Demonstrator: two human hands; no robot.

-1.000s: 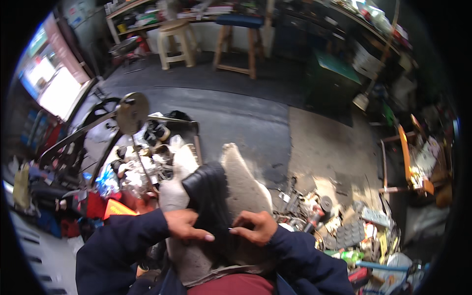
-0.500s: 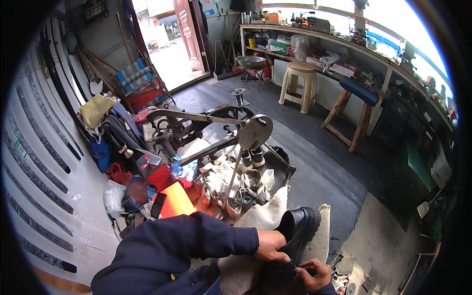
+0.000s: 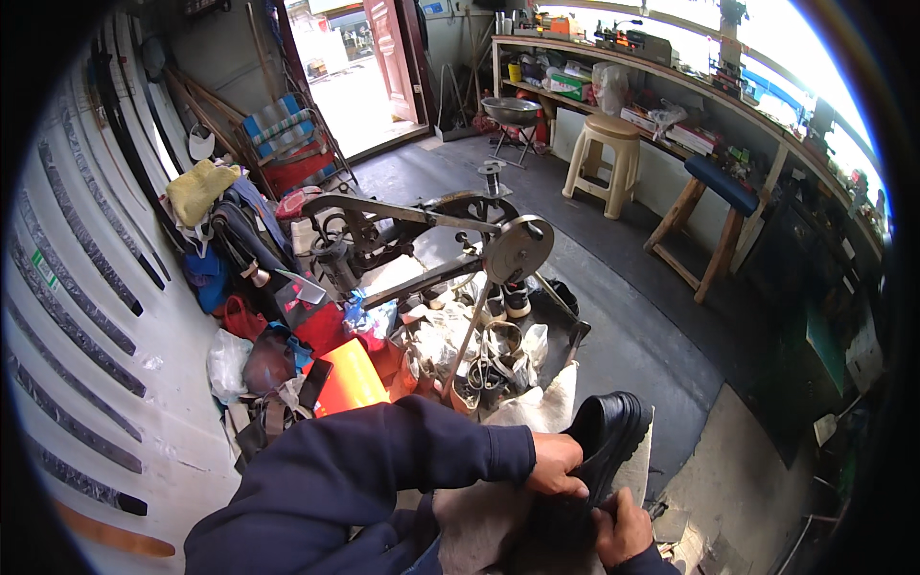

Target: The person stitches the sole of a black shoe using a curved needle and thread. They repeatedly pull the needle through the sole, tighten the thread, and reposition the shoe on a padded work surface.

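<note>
A black leather shoe [image 3: 611, 431] with a thick, lugged sole lies over my lap, its opening toward the far side. My left hand [image 3: 558, 466] is closed on the shoe's near left side, thumb pressed across the upper. At the sole's edge on the right, my right hand [image 3: 625, 529] has its fingers pinched together against the shoe; whatever they hold is too small or hidden to make out. Beneath the shoe a pale cloth [image 3: 479, 517] covers my legs. The shoe's near end falls in dark shadow.
Ahead stands a metal hand-cranked machine with a round wheel [image 3: 518, 251]. Shoes and bags, including an orange bag [image 3: 351, 379], crowd the floor at its foot. A beige stool [image 3: 603, 163], a blue-topped wooden stool [image 3: 721, 187] and a long workbench [image 3: 652, 63] line the right side.
The whole view has shifted, so the room sits farther right in the picture. My right hand has turned, its fingers now pointing up along the sole's edge. The left hand keeps its hold.
</note>
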